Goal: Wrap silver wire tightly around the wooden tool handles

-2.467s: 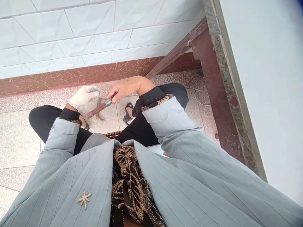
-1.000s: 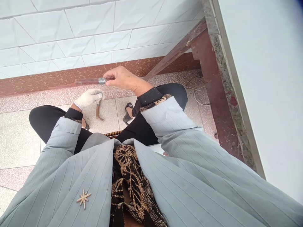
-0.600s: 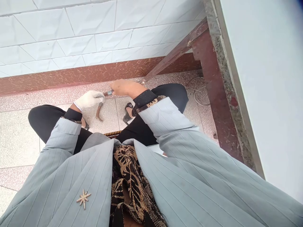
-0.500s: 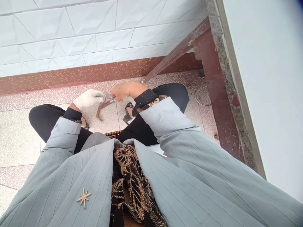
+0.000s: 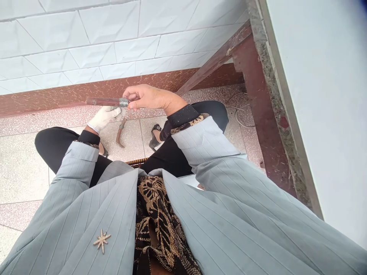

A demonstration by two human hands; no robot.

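My right hand [image 5: 147, 97], bare, pinches the right end of a reddish-brown stick [image 5: 101, 101], where silvery wire [image 5: 124, 102] is wound in a tight coil. The stick points left, almost level, and passes over my left hand [image 5: 105, 117]. That hand wears a white glove and its fingers are closed; what is in them is hidden. Just below the gloved fingers shows a curved brown piece [image 5: 120, 133], like a bent handle. I cannot tell whether it lies on the floor or hangs from the glove.
A white tiled wall [image 5: 97, 49] with a reddish-brown skirting stands ahead. To the right is a brown frame [image 5: 263, 114] with a slanting brace, beside a white panel [image 5: 318, 95]. A pale cable [image 5: 241, 118] lies on the tiled floor [image 5: 23, 168]. My bent knees flank both hands.
My right hand has risen and turned, swinging the stick up so that it points left instead of down and left. My gloved left hand has shifted slightly; the curved piece stays in place.
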